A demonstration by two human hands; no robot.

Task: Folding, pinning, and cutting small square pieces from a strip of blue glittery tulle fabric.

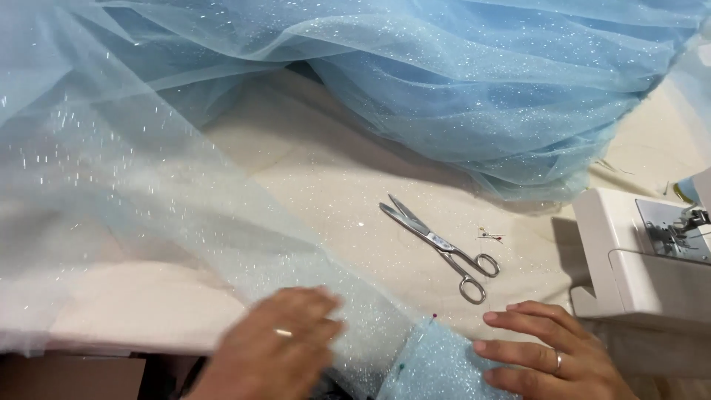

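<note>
Head view: both hands press tulle at table edge.

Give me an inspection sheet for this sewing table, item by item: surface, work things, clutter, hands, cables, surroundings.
Surface: cream table, flecked with glitter.
Job's things: pale blue glitter tulle heaped at the back and draped across the left; a pinned fold lies between the hands.
Clutter: metal scissors, blades slightly apart; loose pins beside them.
Hands: left hand blurred, flat under the sheer tulle; right hand open, fingers on the fold's edge.
Cables: nothing seen.
Surroundings: white sewing machine at right.
</note>
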